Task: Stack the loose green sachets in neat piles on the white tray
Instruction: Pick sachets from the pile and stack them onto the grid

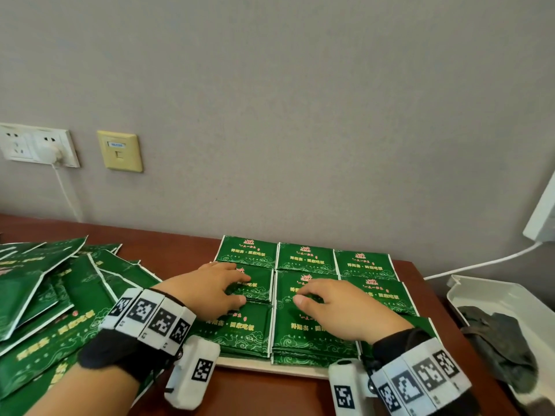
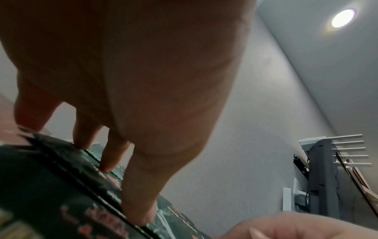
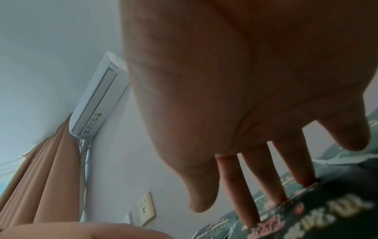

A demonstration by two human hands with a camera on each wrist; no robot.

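Dozens of flat, glossy green sachets [image 1: 45,298] sprawl loose on the reddish wooden desk [image 1: 186,244] left of the white tray [image 1: 264,366]. On the tray, rectangular piles [image 1: 304,258] sit edge to edge in rows. Over the middle piles, the left hand [image 1: 210,291] and right hand [image 1: 336,306] press down with straight, spread fingers, gripping nothing.

Black cuffs [image 1: 120,349], white wristbands [image 1: 150,316] with black square codes, 2 white boxy wrist cameras [image 1: 192,370].
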